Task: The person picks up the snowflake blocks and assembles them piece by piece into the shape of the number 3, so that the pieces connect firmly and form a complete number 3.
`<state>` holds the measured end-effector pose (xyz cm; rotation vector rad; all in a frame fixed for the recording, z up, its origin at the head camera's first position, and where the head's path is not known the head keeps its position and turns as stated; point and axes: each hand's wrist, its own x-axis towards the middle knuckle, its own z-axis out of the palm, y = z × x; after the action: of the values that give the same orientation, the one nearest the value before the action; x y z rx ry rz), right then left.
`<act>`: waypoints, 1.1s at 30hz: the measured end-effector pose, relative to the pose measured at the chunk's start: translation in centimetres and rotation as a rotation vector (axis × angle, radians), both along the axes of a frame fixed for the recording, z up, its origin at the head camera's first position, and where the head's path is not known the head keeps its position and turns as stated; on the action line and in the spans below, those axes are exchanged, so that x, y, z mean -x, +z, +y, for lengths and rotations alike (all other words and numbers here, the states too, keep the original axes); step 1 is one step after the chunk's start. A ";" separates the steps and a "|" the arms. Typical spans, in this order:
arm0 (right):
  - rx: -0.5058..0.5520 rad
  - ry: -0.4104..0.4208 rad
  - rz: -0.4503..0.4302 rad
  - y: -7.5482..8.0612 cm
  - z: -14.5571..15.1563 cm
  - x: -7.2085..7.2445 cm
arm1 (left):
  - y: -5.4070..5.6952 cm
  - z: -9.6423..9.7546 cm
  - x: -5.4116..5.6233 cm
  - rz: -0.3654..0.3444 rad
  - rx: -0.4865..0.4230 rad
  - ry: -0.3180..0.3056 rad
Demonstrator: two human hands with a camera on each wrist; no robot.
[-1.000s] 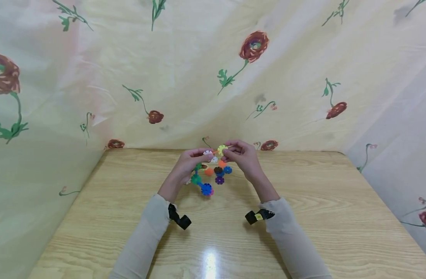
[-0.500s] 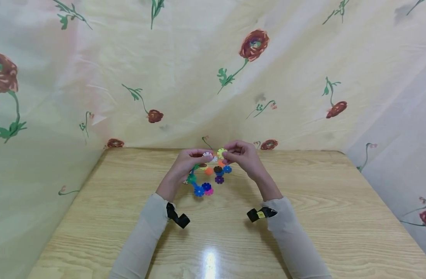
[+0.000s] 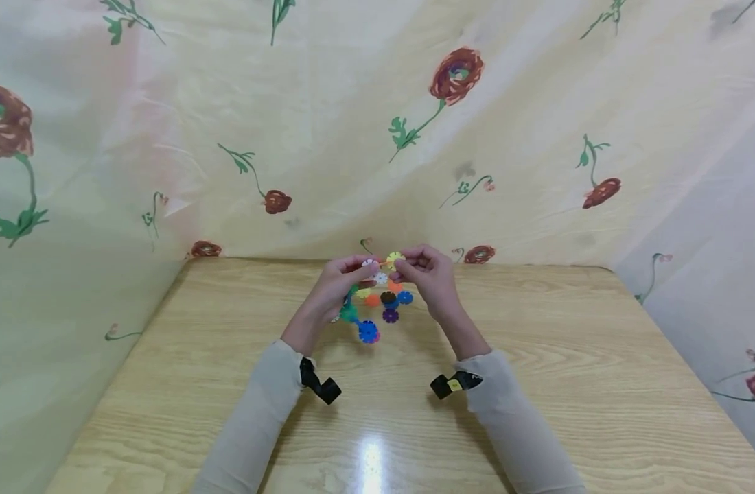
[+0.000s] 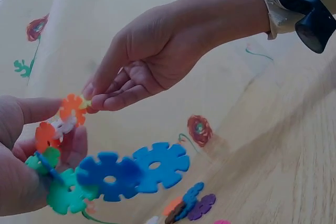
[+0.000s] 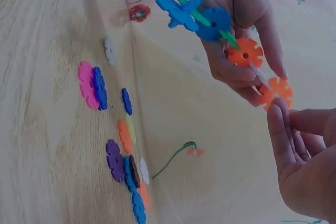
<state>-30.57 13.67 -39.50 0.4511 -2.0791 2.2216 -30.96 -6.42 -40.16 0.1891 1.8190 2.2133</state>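
In the head view my left hand (image 3: 328, 288) holds a chain of slotted plastic snowflake discs by its upper part. The chain shows orange (image 4: 72, 109), white, green (image 4: 68, 191) and blue discs (image 4: 109, 177); its blue end (image 3: 368, 332) hangs free. My right hand (image 3: 432, 278) pinches a yellow snowflake disc (image 3: 395, 261) between thumb and fingers. The yellow disc touches the chain's end orange disc; I cannot tell how deep they are slotted. In the right wrist view, fingers of the right hand (image 5: 315, 166) hide most of the yellow disc.
Several loose discs lie on the wooden table (image 3: 538, 357) beyond and below the hands, among them purple (image 5: 114, 160), pink (image 5: 87, 85), brown and blue ones. A flowered cloth (image 3: 328, 123) hangs along the table's back edge.
The chain's hanging blue end has swung left and then back right. Both hands have risen slightly, and the yellow disc has turned a little while staying in the right hand's pinch.
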 end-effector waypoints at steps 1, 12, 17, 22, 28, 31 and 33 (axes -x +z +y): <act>0.005 -0.012 -0.008 0.1 0.0 0.0 | 0.0 0.1 0.0 -0.005 -0.010 -0.018; 0.008 -0.032 -0.045 0.3 0.7 0.1 | 0.4 0.1 -0.1 0.002 -0.018 -0.168; -0.005 -0.019 -0.060 0.3 0.8 0.0 | 0.3 0.1 -0.2 -0.025 -0.013 -0.179; -0.030 0.004 -0.057 0.3 0.9 0.1 | 0.2 0.1 -0.2 -0.019 0.013 -0.182; -0.046 0.023 -0.052 0.3 1.0 0.2 | 0.2 -0.1 -0.3 0.015 0.005 -0.219; -0.049 0.039 -0.056 0.3 1.0 0.2 | 0.3 0.0 -0.3 0.009 0.013 -0.232; -0.056 0.054 -0.062 0.3 0.9 0.2 | 0.3 0.0 -0.2 0.007 0.032 -0.237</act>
<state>-30.80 14.56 -39.18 0.4529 -2.1910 2.2391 -30.72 -6.40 -39.88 0.3851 1.7344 2.0213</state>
